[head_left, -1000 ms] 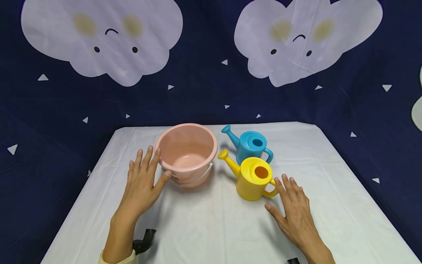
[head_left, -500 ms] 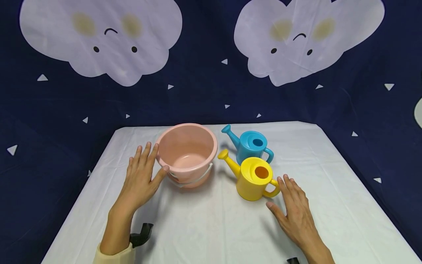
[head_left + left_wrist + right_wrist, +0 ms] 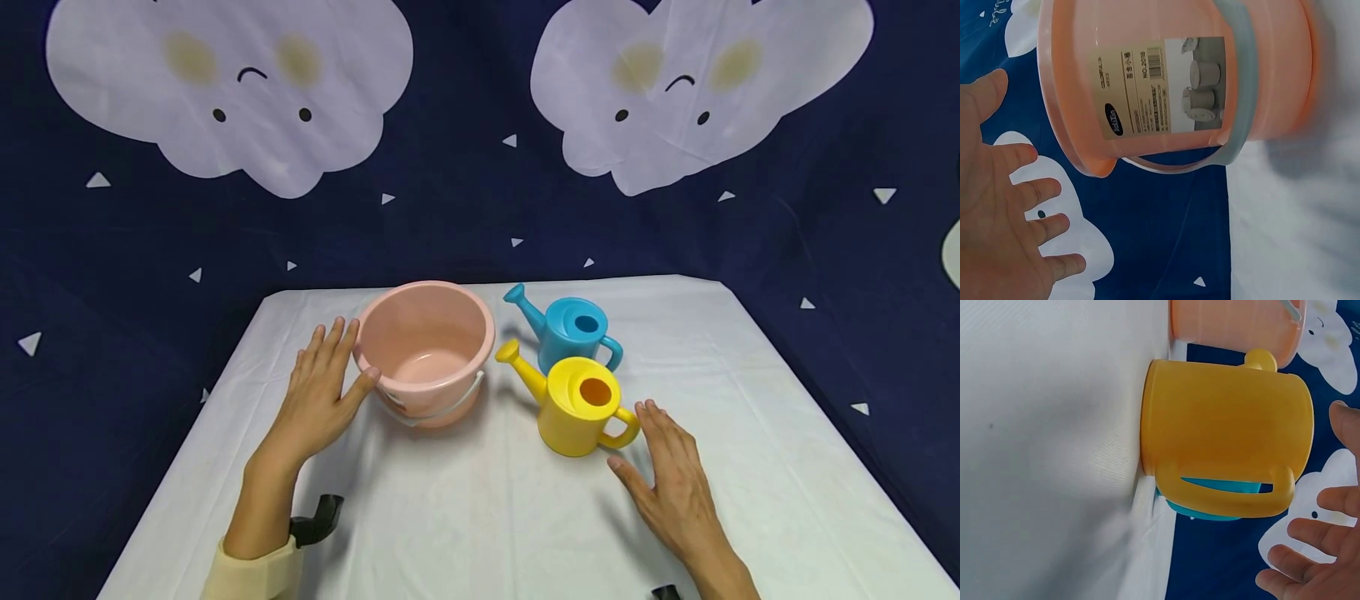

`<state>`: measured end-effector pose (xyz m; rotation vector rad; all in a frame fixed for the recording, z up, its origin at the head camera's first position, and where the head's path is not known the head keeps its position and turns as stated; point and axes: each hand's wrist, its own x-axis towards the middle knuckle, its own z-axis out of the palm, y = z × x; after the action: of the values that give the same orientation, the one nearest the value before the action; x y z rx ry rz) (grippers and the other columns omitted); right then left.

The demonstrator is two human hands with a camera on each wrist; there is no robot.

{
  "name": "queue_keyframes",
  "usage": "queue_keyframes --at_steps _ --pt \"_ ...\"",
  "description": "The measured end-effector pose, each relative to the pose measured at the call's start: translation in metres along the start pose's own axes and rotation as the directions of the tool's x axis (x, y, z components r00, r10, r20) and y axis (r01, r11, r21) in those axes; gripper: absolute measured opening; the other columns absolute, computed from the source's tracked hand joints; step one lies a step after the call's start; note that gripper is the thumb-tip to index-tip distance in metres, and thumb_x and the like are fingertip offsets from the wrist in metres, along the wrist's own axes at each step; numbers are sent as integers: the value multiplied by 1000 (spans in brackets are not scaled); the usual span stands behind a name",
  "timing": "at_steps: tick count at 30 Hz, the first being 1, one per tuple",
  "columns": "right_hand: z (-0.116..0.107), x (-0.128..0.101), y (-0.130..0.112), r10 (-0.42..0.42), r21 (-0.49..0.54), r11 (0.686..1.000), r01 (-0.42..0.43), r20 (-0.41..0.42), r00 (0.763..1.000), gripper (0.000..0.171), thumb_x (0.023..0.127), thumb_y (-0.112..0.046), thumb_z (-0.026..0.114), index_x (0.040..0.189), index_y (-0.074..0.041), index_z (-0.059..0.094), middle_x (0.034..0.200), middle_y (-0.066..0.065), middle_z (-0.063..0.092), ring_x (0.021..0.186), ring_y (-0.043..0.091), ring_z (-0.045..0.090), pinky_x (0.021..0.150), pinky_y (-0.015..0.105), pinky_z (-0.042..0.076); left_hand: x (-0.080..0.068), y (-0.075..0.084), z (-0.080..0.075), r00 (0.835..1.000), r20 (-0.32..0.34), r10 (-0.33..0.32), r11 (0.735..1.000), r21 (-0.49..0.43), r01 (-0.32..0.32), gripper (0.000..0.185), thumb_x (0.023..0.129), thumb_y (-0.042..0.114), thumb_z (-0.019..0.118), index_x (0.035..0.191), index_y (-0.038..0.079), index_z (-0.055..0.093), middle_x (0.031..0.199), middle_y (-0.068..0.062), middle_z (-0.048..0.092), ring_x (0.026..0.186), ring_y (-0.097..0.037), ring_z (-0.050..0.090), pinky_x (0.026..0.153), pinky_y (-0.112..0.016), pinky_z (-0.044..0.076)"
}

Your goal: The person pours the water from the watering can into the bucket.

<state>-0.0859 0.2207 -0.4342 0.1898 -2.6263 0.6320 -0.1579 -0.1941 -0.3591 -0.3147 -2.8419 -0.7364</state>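
A pink bucket (image 3: 427,333) with a pale grey carrying handle (image 3: 1241,81) stands on the white table. My left hand (image 3: 318,400) is at its left side, fingers spread and straight; in the left wrist view the palm faces the bucket's rim and its printed label (image 3: 1160,87). To the right stands a yellow watering can (image 3: 573,417), spout pointing left. Just right of its handle is my right hand (image 3: 671,483), fingers extended and holding nothing. Behind the yellow can stands a blue watering can (image 3: 573,333), mostly hidden by it in the right wrist view.
A white cloth (image 3: 465,525) covers the table. Behind it hangs a dark blue curtain (image 3: 465,217) printed with clouds and small triangles. A black piece (image 3: 318,521), worn at the left wrist, juts out beside the forearm.
My left hand has drifted slightly left and up along the bucket's side. My right hand has shifted a little right, away from the yellow watering can's handle. Bucket and cans stay put.
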Motion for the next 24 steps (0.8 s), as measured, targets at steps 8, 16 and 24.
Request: queue_keyframes --at_steps 8,16,24 --pt "3 0 3 22 24 999 -22 -3 1000 82 80 -29 75 148 -15 32 145 18 41 126 37 40 99 55 37 6 -6 -2 999 38 -21 1000 -22 22 73 97 53 40 153 20 9 160 -13 8 148 -34 -5 113 -64 1" --pt "6 0 7 38 65 997 -36 -24 999 78 79 -27 76 146 -13 36 143 19 45 124 36 43 97 54 38 11 -10 -4 999 38 -22 999 -39 23 72 97 51 41 153 18 11 160 -13 9 148 -36 -3 113 -65 3" --pt "8 1 11 29 93 995 -24 -49 998 76 77 -23 77 143 -9 40 140 19 47 123 36 44 96 52 37 15 -12 -5 998 48 -28 999 -44 30 72 96 52 41 153 19 12 160 -14 11 148 -36 -2 112 -66 3"
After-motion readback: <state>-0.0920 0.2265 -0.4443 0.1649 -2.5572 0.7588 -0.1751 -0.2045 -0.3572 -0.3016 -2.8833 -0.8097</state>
